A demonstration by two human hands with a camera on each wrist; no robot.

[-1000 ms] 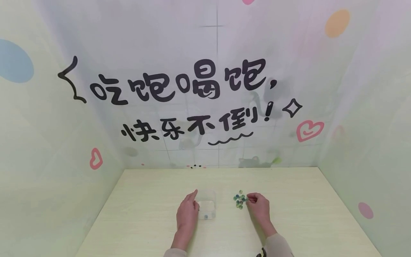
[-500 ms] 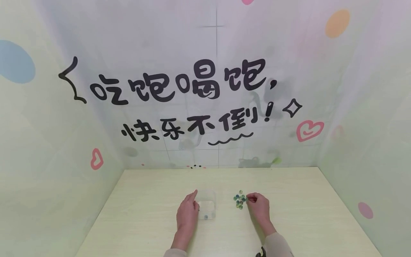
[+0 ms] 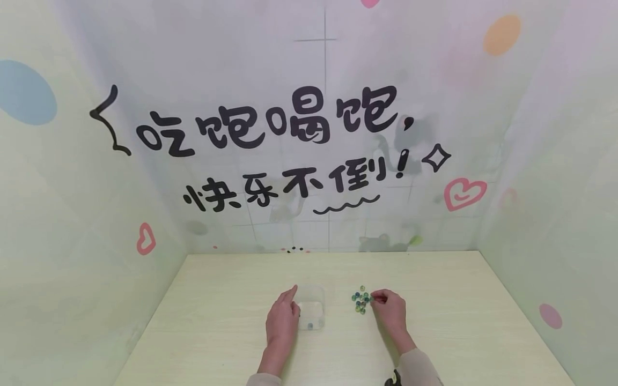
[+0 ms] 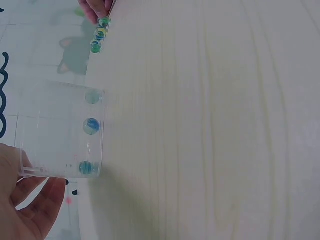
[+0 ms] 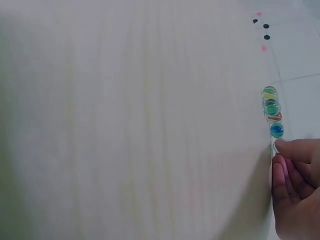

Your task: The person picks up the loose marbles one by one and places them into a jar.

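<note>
From afar, I judge the work early: three marbles [image 4: 91, 126] sit in the clear box [image 3: 310, 293] against my left hand [image 3: 282, 323], fingers extended; my right hand [image 3: 392, 313] pinches a single marble [image 3: 372, 300], the marble cluster [image 3: 362, 304] just left of it still outside.

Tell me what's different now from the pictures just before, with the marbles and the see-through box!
Nothing on the table visibly moved, and nothing was picked up or let go. Only the camera's view tipped a tiny bit, so the wall writing sits slightly differently. The left hand stays against the clear box, and the right hand still pinches a marble.
</note>
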